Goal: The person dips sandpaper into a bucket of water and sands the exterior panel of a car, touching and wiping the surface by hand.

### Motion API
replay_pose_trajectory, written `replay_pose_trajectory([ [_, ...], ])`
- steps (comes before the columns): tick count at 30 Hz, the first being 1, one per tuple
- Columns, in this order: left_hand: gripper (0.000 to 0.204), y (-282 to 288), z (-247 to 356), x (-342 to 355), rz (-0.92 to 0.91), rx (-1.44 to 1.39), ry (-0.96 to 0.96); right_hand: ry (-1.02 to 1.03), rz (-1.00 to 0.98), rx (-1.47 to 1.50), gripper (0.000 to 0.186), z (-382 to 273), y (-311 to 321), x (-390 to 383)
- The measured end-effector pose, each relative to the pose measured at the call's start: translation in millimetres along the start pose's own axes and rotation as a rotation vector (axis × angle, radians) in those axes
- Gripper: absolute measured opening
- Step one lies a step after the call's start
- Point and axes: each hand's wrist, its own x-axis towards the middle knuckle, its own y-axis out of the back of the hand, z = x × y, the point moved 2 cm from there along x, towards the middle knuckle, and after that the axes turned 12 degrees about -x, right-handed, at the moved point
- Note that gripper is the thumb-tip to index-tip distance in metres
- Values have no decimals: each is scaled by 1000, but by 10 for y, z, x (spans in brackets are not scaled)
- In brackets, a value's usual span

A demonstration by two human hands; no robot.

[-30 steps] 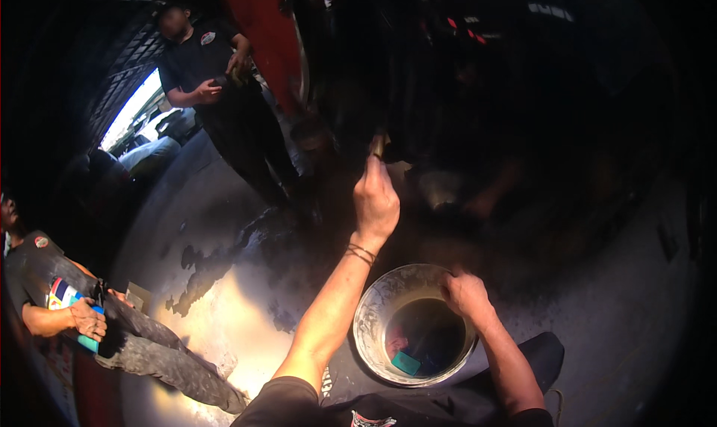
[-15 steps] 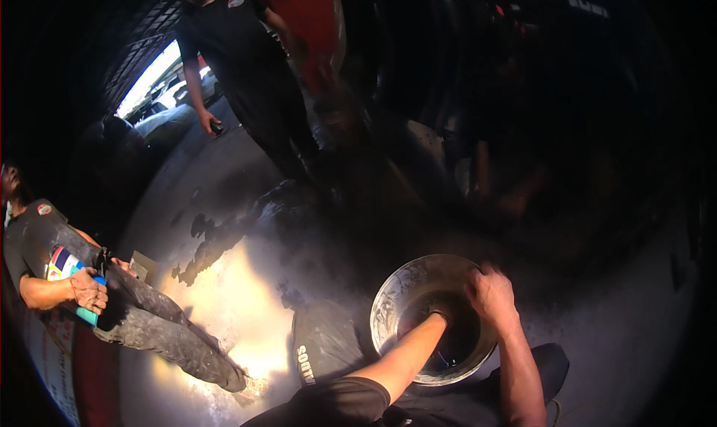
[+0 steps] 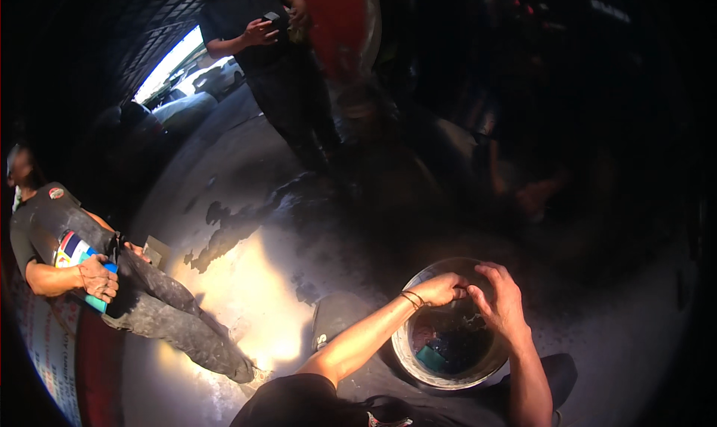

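Observation:
A round metal bucket [image 3: 407,352] sits near my legs, with dark liquid and a green rectangular piece [image 3: 429,358] inside. My left hand [image 3: 447,289] is over the bucket's far part, fingers curled together; whatever they hold, if anything, I cannot make out. My right hand [image 3: 502,300] is just right of it at the far right rim, fingers bent but apart, with the thumb raised toward my left hand.
A co-worker [image 3: 60,225] at left holds a blue-labelled container [image 3: 81,257] and a flat piece [image 3: 155,251]. Another person [image 3: 265,76] stands ahead holding a small dark object [image 3: 270,18]. Behind are a red panel [image 3: 336,24] and a dark, glossy surface [image 3: 560,91]. The floor [image 3: 224,293] has wet patches.
My left hand went from reaching ahead with an object down into the bucket, then rose toward its far rim. My right hand's fingers have loosened. The standing person's hand has risen.

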Motion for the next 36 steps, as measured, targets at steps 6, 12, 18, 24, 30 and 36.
replay_pose_trajectory([
  [6, 22, 195, 342, -481, 111, -472, -187, -122, -200, 57, 65, -136, -126, -45],
  [12, 23, 165, 263, -486, 268, -494, -203, -462, -163, 299, 26, 52, -88, -77],
  [18, 16, 237, 247, -550, 225, -263, -285, -472, -541, 612, 28, 133, -294, -105],
  [24, 15, 194, 159, -520, 273, -97, -322, -644, -554, 519, 36, 292, -718, -94],
  [30, 13, 154, 97, -527, 396, 56, -363, -746, -736, 568, 35, 614, -1042, 180],
  [36, 24, 192, 443, -696, 864, 363, -653, 223, -1013, -368, 40, 1637, -2161, 158],
])
